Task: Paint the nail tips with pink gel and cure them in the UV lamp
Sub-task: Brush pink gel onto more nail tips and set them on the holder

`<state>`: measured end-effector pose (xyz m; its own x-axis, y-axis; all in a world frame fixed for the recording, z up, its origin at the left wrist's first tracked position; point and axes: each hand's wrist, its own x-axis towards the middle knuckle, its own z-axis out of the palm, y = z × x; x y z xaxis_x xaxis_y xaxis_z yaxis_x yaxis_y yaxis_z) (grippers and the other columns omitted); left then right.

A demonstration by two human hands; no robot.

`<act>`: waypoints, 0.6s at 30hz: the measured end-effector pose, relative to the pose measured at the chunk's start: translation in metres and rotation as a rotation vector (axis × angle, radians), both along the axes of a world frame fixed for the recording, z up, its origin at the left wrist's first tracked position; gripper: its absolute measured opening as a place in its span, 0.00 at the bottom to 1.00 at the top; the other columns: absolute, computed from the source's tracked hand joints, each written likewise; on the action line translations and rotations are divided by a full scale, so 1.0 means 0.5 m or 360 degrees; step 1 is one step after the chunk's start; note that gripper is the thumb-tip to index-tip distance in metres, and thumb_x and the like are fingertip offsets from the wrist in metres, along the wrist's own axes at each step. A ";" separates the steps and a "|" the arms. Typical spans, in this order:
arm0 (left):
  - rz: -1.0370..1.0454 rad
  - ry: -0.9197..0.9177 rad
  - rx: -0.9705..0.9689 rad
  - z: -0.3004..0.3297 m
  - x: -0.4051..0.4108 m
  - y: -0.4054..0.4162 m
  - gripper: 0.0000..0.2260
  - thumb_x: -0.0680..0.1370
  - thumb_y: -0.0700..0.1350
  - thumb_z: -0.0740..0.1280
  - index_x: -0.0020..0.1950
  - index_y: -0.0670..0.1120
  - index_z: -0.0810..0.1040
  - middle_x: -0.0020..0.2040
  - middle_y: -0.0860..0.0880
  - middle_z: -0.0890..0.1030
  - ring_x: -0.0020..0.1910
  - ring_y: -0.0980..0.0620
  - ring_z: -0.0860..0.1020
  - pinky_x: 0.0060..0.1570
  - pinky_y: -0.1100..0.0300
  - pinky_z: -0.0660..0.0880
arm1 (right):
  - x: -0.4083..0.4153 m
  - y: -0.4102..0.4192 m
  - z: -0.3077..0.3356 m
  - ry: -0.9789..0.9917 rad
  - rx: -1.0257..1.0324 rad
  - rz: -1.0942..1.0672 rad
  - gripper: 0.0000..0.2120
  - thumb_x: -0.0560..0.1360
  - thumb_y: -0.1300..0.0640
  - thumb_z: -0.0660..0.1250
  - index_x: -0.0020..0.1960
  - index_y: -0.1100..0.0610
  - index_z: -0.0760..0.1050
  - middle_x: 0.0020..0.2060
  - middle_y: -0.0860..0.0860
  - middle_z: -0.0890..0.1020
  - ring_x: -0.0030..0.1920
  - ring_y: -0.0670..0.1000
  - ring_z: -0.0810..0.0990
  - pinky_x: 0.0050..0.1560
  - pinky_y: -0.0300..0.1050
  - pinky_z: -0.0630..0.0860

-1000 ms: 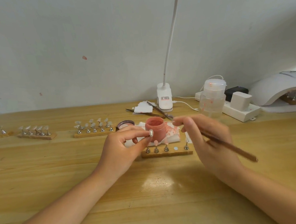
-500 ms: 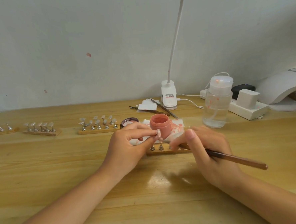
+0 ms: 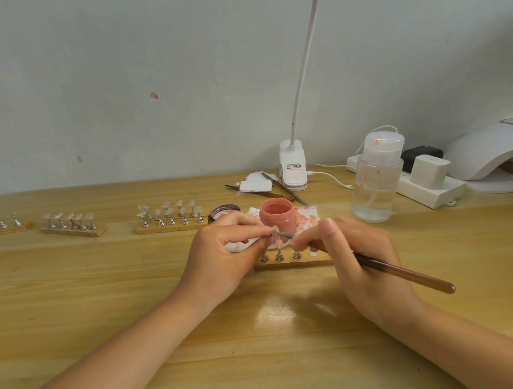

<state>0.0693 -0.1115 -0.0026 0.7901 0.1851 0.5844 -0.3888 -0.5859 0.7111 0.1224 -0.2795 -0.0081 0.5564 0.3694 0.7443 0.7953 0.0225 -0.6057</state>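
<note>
Brush (image 3: 404,272) in right hand (image 3: 361,266), left hand (image 3: 223,256) pinching nail tip (image 3: 276,231), open table (image 3: 258,344) in front

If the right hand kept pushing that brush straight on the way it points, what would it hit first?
Probably the nail tip pinched in the left hand; the brush in the right hand already aims at it. Depth is hard to judge.

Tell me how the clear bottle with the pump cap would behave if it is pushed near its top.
The clear bottle is tall and narrow, so it would probably tip rather than slide. It looks less than half full, so likely light. The smooth plastic may feel slippery.
</note>
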 end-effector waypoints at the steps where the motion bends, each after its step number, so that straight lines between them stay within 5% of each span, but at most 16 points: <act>1: -0.0002 0.0009 -0.0005 0.000 0.000 0.000 0.08 0.69 0.36 0.72 0.43 0.47 0.83 0.39 0.54 0.80 0.43 0.61 0.77 0.45 0.74 0.69 | -0.001 -0.001 0.001 0.0032 0.0029 0.0025 0.20 0.78 0.50 0.53 0.39 0.55 0.81 0.33 0.48 0.82 0.37 0.46 0.81 0.39 0.44 0.77; 3: -0.0001 0.0009 -0.0009 0.000 0.000 0.000 0.07 0.69 0.36 0.72 0.43 0.47 0.84 0.40 0.54 0.80 0.43 0.60 0.77 0.45 0.73 0.69 | -0.002 -0.002 0.002 0.0029 0.0091 0.0029 0.20 0.78 0.52 0.53 0.37 0.54 0.80 0.31 0.48 0.82 0.35 0.43 0.80 0.39 0.35 0.74; 7: -0.0002 -0.0018 0.0011 -0.001 0.002 0.000 0.08 0.69 0.35 0.72 0.44 0.46 0.83 0.40 0.54 0.80 0.42 0.61 0.77 0.44 0.73 0.69 | 0.000 0.000 0.000 0.0015 -0.0006 0.0001 0.22 0.78 0.48 0.52 0.40 0.55 0.81 0.35 0.48 0.82 0.39 0.47 0.80 0.40 0.44 0.75; 10: 0.0003 -0.0008 -0.0006 -0.002 0.003 -0.001 0.08 0.69 0.35 0.72 0.43 0.46 0.84 0.39 0.54 0.79 0.42 0.61 0.76 0.44 0.73 0.69 | -0.002 -0.002 0.001 0.0080 0.0077 0.0041 0.23 0.78 0.49 0.53 0.37 0.57 0.81 0.31 0.50 0.82 0.35 0.44 0.80 0.38 0.37 0.74; 18: 0.0005 -0.0015 0.0019 -0.004 0.003 0.000 0.08 0.69 0.35 0.72 0.43 0.47 0.84 0.39 0.53 0.78 0.42 0.61 0.76 0.44 0.74 0.68 | -0.002 -0.001 0.001 0.0134 0.0120 0.0034 0.22 0.77 0.50 0.53 0.36 0.56 0.81 0.30 0.51 0.82 0.34 0.45 0.80 0.37 0.38 0.74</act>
